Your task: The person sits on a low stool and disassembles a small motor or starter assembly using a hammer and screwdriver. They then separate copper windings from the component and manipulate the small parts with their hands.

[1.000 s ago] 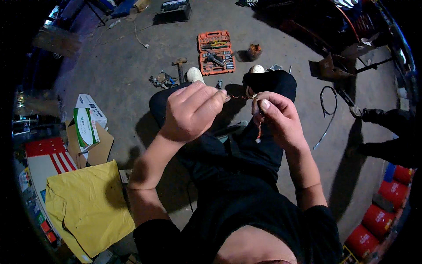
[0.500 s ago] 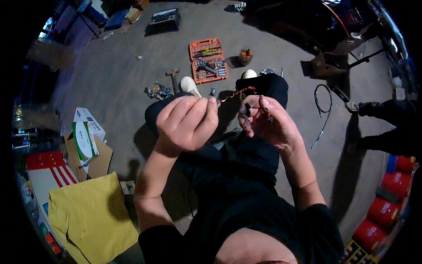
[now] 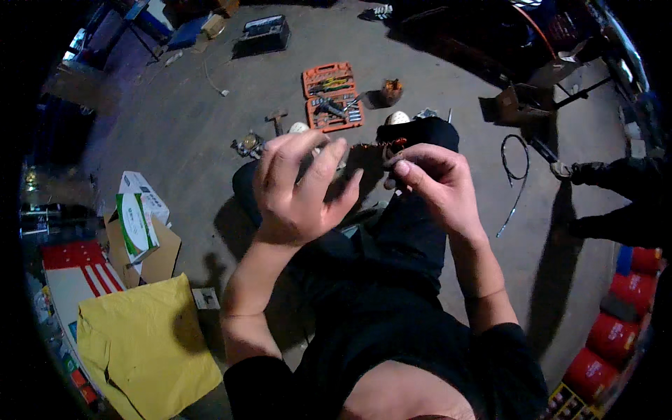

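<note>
My left hand (image 3: 297, 183) is raised over my knee with its fingers spread and nothing plainly between them. Beside it, the thumb and fingers of my right hand (image 3: 437, 183) are pinched together at the near side of a twisted reddish copper wire (image 3: 397, 143). The wire stretches left toward the fingertips of my left hand, and its thin left part fades against the dark background. Dark smudges show on the right fingertips. Exactly where the wire enters the pinch is hidden.
An orange tool case (image 3: 334, 98) lies open ahead, with a copper-coloured coil part (image 3: 392, 89) beside it. Left of it are a hammer (image 3: 276, 120) and metal parts (image 3: 248, 145). A black cable (image 3: 514, 171) lies right, near another person's legs (image 3: 612, 203). Yellow cloth (image 3: 150, 343) lies at lower left.
My left hand has let go of the wire's left end and spread its fingers. My right hand has turned and closed its thumb and fingers into a pinch.
</note>
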{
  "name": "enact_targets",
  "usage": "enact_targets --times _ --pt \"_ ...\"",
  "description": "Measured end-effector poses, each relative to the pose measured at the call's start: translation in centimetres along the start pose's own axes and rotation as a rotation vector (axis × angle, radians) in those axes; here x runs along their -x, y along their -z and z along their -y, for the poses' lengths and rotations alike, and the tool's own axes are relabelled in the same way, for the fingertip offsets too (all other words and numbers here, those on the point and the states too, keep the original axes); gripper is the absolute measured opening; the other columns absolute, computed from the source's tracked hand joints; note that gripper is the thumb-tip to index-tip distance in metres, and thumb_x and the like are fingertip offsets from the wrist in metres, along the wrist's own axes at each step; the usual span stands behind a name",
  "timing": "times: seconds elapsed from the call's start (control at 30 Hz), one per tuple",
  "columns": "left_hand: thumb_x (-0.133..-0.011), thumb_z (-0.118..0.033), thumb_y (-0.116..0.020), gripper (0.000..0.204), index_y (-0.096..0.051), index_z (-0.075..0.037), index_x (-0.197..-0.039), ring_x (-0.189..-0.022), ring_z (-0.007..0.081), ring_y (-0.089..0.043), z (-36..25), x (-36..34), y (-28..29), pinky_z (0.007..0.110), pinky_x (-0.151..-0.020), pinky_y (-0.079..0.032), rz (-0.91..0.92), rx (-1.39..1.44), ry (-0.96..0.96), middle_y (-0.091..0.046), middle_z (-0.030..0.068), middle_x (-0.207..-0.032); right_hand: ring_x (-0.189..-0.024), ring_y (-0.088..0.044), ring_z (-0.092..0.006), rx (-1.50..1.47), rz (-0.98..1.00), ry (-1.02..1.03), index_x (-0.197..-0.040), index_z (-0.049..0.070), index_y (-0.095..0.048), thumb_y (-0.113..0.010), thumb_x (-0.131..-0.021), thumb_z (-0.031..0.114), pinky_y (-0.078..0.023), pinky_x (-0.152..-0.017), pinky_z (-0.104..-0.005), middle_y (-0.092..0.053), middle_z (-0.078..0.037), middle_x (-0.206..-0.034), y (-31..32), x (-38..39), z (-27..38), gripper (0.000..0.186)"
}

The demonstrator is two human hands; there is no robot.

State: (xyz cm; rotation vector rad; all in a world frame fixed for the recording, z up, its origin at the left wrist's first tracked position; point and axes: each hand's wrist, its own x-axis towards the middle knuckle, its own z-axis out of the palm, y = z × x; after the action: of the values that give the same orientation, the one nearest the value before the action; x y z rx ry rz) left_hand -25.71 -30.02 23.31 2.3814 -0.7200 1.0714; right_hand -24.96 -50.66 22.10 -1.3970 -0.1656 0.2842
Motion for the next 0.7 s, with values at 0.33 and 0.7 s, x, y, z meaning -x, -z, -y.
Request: enact_targets --times 0.33,0.7 --pt "-0.072 0.000 -0.071 0.018 -0.069 -0.003 -0.089 -0.069 0.0177 -0.054 -1.6 -0.5 -0.9 0.028 -0.062 -0.044 0.060 0.346 0.248 -0.058 0.0068 -0.075 -0.069 -0.059 -0.0074 0.108 0.070 0.030 -0.091 -0.003 -0.066 -0.066 -0.084 0.011 -0.048 -0.061 -0.0217 -0.065 -0.003 -0.076 -1.3 0.6 0.2 0.016" --pt "-0.085 -0.004 -0.064 0.011 -0.063 0.001 -0.095 -0.060 0.0031 -0.053 -1.6 0.2 -1.7 0.016 -0.049 -0.041 -0.059 1.062 0.833 -0.060 0.0026 -0.077 -0.067 -0.062 -0.0098 -0.478 0.343 -0.238 -0.110 -0.004 -0.059 -0.056 -0.092 0.029 -0.050 -0.057 -0.0195 -0.067 -0.011 -0.087 -0.2 -0.3 -0.9 0.038"
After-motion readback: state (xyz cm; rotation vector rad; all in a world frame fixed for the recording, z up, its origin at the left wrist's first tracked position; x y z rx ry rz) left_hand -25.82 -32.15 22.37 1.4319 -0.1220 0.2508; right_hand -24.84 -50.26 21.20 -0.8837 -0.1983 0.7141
